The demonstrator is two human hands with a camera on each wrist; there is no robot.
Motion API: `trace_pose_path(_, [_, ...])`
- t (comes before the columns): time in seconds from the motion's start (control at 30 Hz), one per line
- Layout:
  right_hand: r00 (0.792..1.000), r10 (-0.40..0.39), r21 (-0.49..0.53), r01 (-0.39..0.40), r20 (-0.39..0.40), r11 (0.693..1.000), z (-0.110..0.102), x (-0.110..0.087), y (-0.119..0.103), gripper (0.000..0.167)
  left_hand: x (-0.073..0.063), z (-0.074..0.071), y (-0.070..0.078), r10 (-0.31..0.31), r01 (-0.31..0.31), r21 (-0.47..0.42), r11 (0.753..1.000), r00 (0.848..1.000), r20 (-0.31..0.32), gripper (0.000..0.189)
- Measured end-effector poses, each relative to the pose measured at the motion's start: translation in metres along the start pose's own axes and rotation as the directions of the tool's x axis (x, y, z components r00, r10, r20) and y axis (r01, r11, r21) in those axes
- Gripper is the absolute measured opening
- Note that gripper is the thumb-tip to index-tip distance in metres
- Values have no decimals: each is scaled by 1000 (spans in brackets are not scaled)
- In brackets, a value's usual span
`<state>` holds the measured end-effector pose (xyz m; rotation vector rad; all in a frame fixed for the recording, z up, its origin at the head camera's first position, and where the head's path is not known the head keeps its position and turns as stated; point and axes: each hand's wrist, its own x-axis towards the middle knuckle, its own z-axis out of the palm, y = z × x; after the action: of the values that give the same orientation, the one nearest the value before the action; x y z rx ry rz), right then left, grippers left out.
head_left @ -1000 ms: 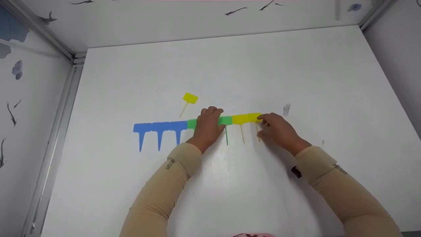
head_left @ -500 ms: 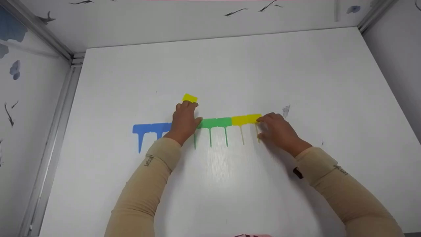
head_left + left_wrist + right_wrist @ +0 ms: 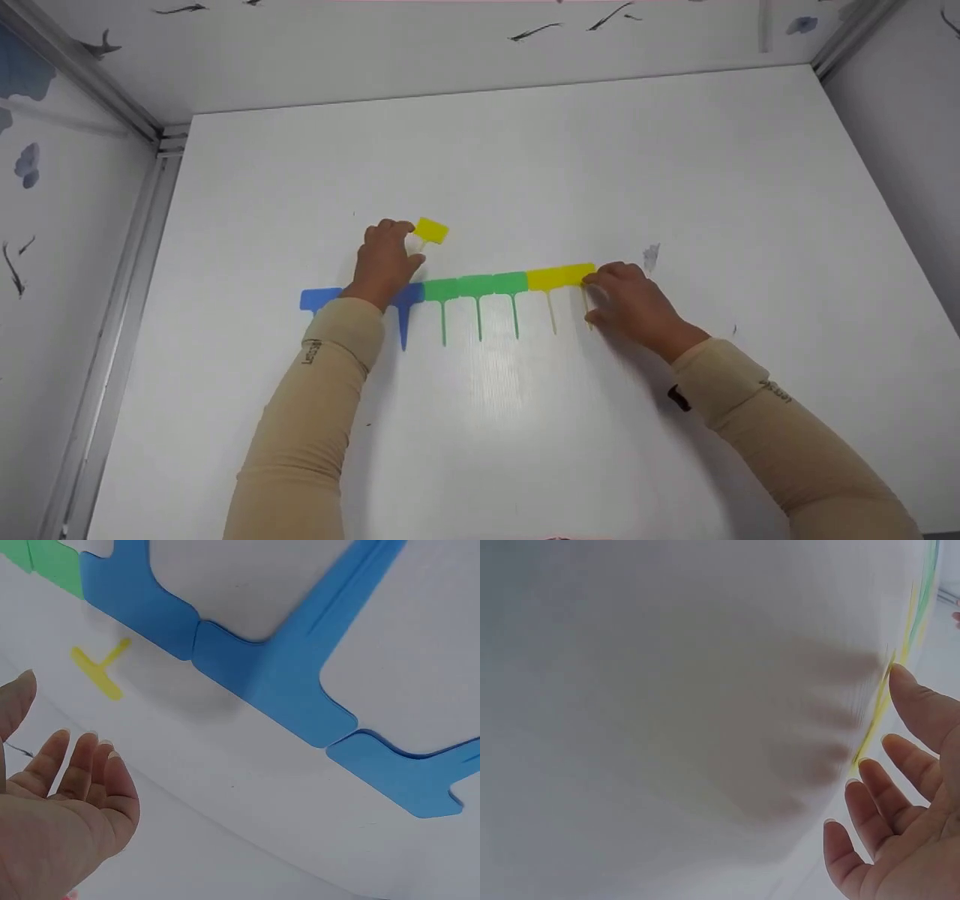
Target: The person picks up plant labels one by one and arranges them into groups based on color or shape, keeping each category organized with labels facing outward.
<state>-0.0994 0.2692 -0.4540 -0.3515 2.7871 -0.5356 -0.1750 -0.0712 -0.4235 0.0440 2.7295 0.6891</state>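
Observation:
Several T-shaped plant labels lie in a row on the white table: blue labels [image 3: 409, 293] at the left, green labels [image 3: 476, 286] in the middle, yellow labels [image 3: 555, 277] at the right. Above the row lies a loose yellow label [image 3: 432, 231]. Just left of it, my left hand [image 3: 382, 259] hovers over the blue part, hiding some of it. The left wrist view shows relaxed fingers apart from the loose label [image 3: 96, 673]. My right hand [image 3: 636, 306] rests at the row's right end, fingertips at the last yellow label's corner and thumb by its stem.
The white tabletop [image 3: 525, 165] spreads around the row. A patterned white wall [image 3: 420, 49] rises behind it, and a metal frame post [image 3: 124, 315] runs along the left edge. A grey smudge [image 3: 651, 256] marks the table beyond my right hand.
My left hand has moved left from the green labels, passing over the loose yellow label's stem, to above the blue ones. My right hand has stayed at the row's right end.

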Motion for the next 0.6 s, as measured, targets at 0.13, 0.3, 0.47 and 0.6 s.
trace_pose_path(0.13, [1000, -24, 16, 24, -11, 1000, -2, -2, -1, 52, 5, -1, -5, -16, 16, -2, 1000, 1000, 9, 53])
trace_pose_path(0.3, [1000, -20, 28, 19, 11, 999, -3, -2, -1, 54, 10, -2, -8, -42, 42, -9, 999, 999, 23, 53])
trace_pose_path(0.47, [999, -2, 22, 1, 38, 1000, -3, 0, -1, 54, 16, -4, -9, -53, 53, -2, 999, 998, 37, 54])
trace_pose_path(0.6, [999, -1, 14, 0, 39, 1000, -2, 0, 0, 54, 19, -5, -9, -59, 60, -14, 998, 997, 43, 53])
